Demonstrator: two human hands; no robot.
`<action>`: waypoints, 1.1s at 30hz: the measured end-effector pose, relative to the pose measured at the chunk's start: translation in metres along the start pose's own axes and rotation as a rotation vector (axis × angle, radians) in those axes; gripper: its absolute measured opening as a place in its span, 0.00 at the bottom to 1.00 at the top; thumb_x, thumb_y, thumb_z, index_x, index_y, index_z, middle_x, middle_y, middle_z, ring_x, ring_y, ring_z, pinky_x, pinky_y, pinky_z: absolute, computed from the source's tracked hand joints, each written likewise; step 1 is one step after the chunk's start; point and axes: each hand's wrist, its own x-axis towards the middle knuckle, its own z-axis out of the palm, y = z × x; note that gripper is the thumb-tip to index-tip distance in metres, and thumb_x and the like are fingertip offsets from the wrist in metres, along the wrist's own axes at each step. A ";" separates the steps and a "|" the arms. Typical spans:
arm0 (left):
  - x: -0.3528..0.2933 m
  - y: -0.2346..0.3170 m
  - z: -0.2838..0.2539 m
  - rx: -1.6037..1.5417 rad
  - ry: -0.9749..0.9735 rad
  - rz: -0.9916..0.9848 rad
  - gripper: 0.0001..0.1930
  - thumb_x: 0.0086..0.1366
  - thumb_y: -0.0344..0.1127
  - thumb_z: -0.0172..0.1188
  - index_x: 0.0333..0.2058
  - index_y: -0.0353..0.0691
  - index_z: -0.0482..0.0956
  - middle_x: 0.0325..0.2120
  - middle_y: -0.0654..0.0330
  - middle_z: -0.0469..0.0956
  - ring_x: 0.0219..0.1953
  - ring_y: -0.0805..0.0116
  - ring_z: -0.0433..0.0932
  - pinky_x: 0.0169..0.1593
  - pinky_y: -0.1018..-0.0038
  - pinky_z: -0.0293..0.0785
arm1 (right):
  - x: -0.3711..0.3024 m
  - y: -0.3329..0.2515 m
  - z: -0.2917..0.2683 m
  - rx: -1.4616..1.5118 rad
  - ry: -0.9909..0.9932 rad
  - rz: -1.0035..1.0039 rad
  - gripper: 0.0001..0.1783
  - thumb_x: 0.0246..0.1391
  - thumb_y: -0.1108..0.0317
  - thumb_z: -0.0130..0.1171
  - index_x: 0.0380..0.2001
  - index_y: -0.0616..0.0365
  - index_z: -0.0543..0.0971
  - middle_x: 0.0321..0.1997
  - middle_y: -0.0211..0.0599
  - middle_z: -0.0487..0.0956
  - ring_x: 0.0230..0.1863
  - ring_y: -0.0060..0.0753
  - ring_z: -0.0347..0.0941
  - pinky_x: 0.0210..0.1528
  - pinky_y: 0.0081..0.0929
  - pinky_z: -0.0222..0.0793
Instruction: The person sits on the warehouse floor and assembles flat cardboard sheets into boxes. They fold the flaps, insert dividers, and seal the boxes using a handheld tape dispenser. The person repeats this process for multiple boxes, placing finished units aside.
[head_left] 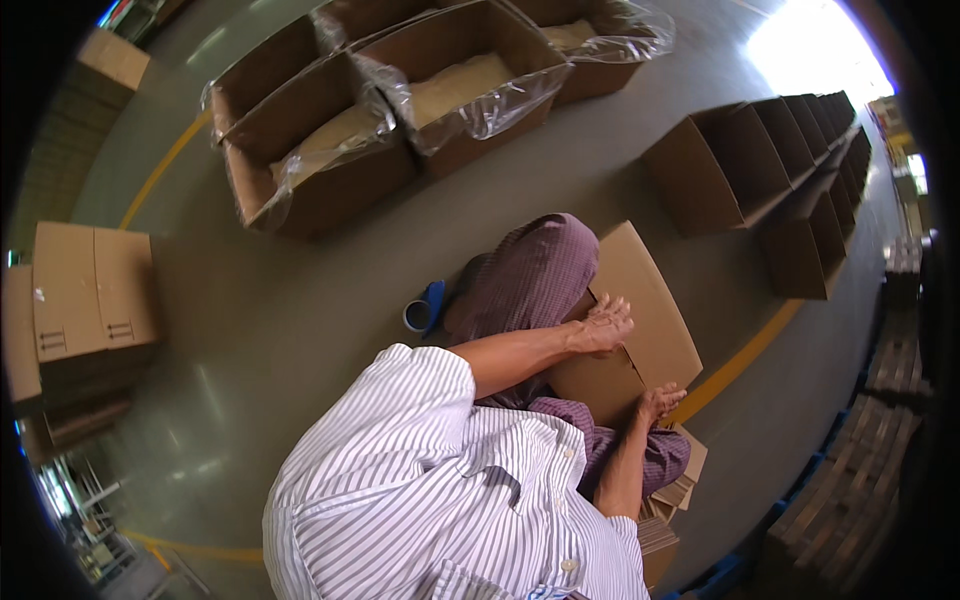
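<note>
A brown cardboard box (650, 300) with a flap across it lies tilted against my bent legs in checked purple trousers. My left hand (603, 325) rests on the cardboard near the seam, its fingers stretched out and pressed lightly to the surface. At the box's lower right corner is my right hand (660, 402), fingers extended along the edge and touching it. Neither hand grips anything that I can see. A blue tape dispenser (432, 306) with its roll sits on the floor left of my knee.
Ahead stand several open cartons (480, 90) lined with clear plastic and partly filled. Rows of open boxes (715, 165) run off at right. Stacked closed cartons (95, 290) are at left. Cardboard pieces (660, 540) lie beside my right leg, with wooden pallets (845, 490) further right.
</note>
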 end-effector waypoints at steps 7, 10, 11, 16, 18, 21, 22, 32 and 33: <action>-0.120 -0.060 -0.153 -0.514 0.970 -0.109 0.08 0.68 0.30 0.56 0.41 0.35 0.78 0.33 0.57 0.82 0.36 0.67 0.81 0.42 0.75 0.78 | 0.014 0.025 0.002 -0.011 0.051 -0.014 0.32 0.68 0.48 0.35 0.56 0.68 0.69 0.58 0.64 0.70 0.59 0.62 0.66 0.61 0.47 0.61; -0.177 -0.191 -0.084 -0.574 0.906 -0.838 0.12 0.68 0.38 0.53 0.38 0.37 0.81 0.26 0.60 0.81 0.29 0.75 0.78 0.35 0.75 0.76 | 0.020 0.051 0.004 -0.016 0.035 -0.017 0.29 0.68 0.51 0.36 0.46 0.70 0.73 0.49 0.65 0.75 0.51 0.63 0.71 0.53 0.48 0.66; -0.208 -0.219 -0.058 -0.485 0.719 -0.969 0.12 0.65 0.39 0.55 0.35 0.37 0.81 0.25 0.59 0.80 0.29 0.75 0.78 0.35 0.74 0.76 | 0.018 0.047 0.008 -0.006 0.050 0.021 0.28 0.68 0.52 0.36 0.42 0.70 0.73 0.46 0.65 0.75 0.48 0.64 0.71 0.51 0.48 0.66; -0.314 -0.263 0.062 -0.699 -0.043 -1.106 0.14 0.55 0.47 0.60 0.31 0.43 0.82 0.30 0.51 0.82 0.33 0.51 0.82 0.39 0.63 0.76 | 0.035 0.074 0.006 -0.396 0.020 -0.254 0.22 0.67 0.57 0.40 0.36 0.66 0.76 0.39 0.54 0.77 0.43 0.56 0.74 0.44 0.46 0.68; -0.316 -0.245 0.102 -0.695 0.038 -1.039 0.14 0.53 0.47 0.62 0.30 0.43 0.83 0.30 0.51 0.82 0.32 0.54 0.81 0.38 0.64 0.76 | 0.068 0.117 -0.004 -1.053 0.101 -0.798 0.19 0.66 0.60 0.42 0.33 0.64 0.76 0.36 0.47 0.78 0.41 0.50 0.75 0.42 0.45 0.67; -0.304 -0.249 0.099 -0.537 0.025 -1.036 0.13 0.52 0.46 0.64 0.29 0.43 0.83 0.29 0.52 0.82 0.30 0.60 0.81 0.38 0.66 0.76 | 0.057 0.108 0.008 -1.382 0.127 -0.926 0.11 0.62 0.68 0.46 0.32 0.60 0.77 0.33 0.38 0.77 0.38 0.40 0.75 0.40 0.43 0.68; -0.295 -0.249 0.096 -0.480 -0.011 -1.037 0.13 0.52 0.46 0.64 0.29 0.43 0.83 0.28 0.52 0.82 0.30 0.63 0.81 0.38 0.67 0.76 | 0.047 0.099 0.005 -0.866 0.035 -0.859 0.09 0.61 0.70 0.47 0.32 0.59 0.76 0.32 0.37 0.77 0.37 0.39 0.74 0.40 0.42 0.68; -0.298 -0.264 0.096 -0.979 0.141 -1.269 0.22 0.60 0.36 0.61 0.53 0.36 0.78 0.47 0.54 0.81 0.47 0.64 0.79 0.52 0.70 0.73 | 0.007 0.010 -0.016 0.064 -0.070 0.113 0.22 0.70 0.54 0.39 0.47 0.63 0.71 0.45 0.54 0.78 0.47 0.51 0.74 0.49 0.41 0.68; -0.302 -0.260 0.094 -0.905 0.156 -1.236 0.22 0.61 0.35 0.60 0.53 0.36 0.78 0.47 0.54 0.81 0.47 0.64 0.79 0.53 0.70 0.73 | 0.006 0.018 -0.023 0.064 -0.046 0.119 0.24 0.70 0.52 0.37 0.48 0.63 0.71 0.46 0.55 0.78 0.48 0.53 0.74 0.50 0.42 0.68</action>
